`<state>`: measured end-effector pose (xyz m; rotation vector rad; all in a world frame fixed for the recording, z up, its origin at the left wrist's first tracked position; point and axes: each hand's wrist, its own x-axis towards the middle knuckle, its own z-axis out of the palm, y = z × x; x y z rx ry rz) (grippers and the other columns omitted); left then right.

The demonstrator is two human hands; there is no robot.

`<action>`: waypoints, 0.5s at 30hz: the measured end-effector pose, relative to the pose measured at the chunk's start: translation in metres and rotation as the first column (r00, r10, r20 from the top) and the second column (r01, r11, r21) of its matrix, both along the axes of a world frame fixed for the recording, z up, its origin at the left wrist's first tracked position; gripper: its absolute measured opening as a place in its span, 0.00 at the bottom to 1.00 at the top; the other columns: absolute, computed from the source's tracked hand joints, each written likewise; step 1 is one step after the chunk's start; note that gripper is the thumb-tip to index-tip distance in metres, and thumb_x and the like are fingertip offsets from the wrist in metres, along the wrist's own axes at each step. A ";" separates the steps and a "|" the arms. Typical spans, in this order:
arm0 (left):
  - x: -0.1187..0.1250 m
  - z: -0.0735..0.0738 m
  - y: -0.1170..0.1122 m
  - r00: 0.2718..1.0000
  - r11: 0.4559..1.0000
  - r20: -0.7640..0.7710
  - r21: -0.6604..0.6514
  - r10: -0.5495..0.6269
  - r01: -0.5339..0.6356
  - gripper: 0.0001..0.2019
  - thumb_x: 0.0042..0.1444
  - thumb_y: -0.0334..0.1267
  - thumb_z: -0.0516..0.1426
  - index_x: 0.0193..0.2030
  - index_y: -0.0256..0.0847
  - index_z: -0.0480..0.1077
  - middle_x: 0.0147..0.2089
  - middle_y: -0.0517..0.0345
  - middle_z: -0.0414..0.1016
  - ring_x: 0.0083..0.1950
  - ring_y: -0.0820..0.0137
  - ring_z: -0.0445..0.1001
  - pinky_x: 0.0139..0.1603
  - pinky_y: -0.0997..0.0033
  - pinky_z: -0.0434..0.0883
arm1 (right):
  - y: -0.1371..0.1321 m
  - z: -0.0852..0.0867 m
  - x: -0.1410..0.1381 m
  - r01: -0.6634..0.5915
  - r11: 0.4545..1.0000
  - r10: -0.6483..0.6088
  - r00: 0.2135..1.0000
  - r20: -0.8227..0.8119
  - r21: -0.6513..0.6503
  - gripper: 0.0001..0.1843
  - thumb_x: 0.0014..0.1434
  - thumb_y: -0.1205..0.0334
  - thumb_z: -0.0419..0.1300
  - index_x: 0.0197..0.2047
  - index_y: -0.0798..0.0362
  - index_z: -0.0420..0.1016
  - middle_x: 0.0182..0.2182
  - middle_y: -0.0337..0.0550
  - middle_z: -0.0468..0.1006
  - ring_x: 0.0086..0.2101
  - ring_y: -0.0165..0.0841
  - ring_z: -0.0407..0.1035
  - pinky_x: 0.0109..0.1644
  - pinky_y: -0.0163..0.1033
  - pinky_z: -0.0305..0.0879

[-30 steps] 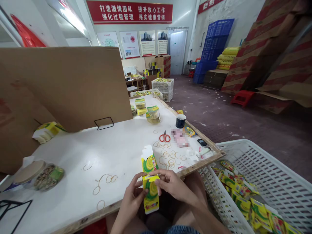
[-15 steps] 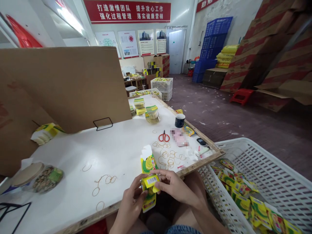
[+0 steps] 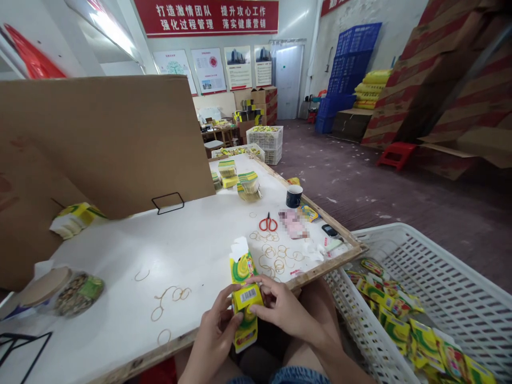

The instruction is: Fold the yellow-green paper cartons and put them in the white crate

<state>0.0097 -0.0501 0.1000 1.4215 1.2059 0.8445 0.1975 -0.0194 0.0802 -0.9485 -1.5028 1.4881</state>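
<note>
Two hands on one yellow-green carton (image 3: 241, 269), over the lap at the near edge of the surface (image 3: 192, 250). Left hand (image 3: 214, 333) clamped round the carton's lower left side, thumb across its face. Right hand (image 3: 280, 309) closed on the upper right side, fingertips pinching a small yellow barcode flap (image 3: 248, 294). Long axis near upright, leaning away from the grip, with the white top flap (image 3: 239, 248) open above both hands. Neither hand nearer; carton squarely between. Just beyond the grip, loose rubber bands (image 3: 280, 258); farther off, red scissors (image 3: 269, 223) and a dark cup (image 3: 294, 196). Near the right hand's outer side, a white basket (image 3: 440, 266) of like packets (image 3: 396, 325). Open room ahead and to the left; wooden rim (image 3: 320, 271) close behind the carton.
</note>
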 end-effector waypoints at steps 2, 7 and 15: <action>0.000 0.001 0.001 1.000 1.000 0.002 0.004 -0.003 0.003 0.23 0.61 0.46 0.55 0.61 0.46 0.58 0.51 0.48 0.75 0.41 0.66 0.76 0.43 0.67 0.75 | 0.001 0.000 0.000 0.023 1.000 -0.024 0.999 0.043 0.021 0.23 0.52 0.65 0.63 0.53 0.48 0.71 0.26 0.33 0.71 0.25 0.27 0.62 0.29 0.31 0.58; 0.001 0.002 0.001 1.000 1.000 -0.028 0.012 0.007 -0.007 0.25 0.60 0.48 0.55 0.62 0.46 0.60 0.46 0.50 0.76 0.35 0.68 0.75 0.39 0.69 0.74 | 0.002 -0.003 -0.002 0.082 0.995 -0.091 0.983 0.160 0.062 0.23 0.52 0.66 0.62 0.53 0.49 0.70 0.25 0.32 0.69 0.25 0.27 0.60 0.29 0.32 0.56; 0.002 0.000 0.002 0.997 1.000 -0.077 0.011 0.030 -0.029 0.25 0.60 0.48 0.54 0.62 0.44 0.61 0.38 0.53 0.76 0.36 0.67 0.75 0.39 0.71 0.73 | 0.005 -0.003 -0.008 0.133 0.980 -0.171 0.945 0.278 0.151 0.18 0.54 0.66 0.59 0.49 0.49 0.67 0.22 0.31 0.66 0.23 0.29 0.61 0.28 0.33 0.55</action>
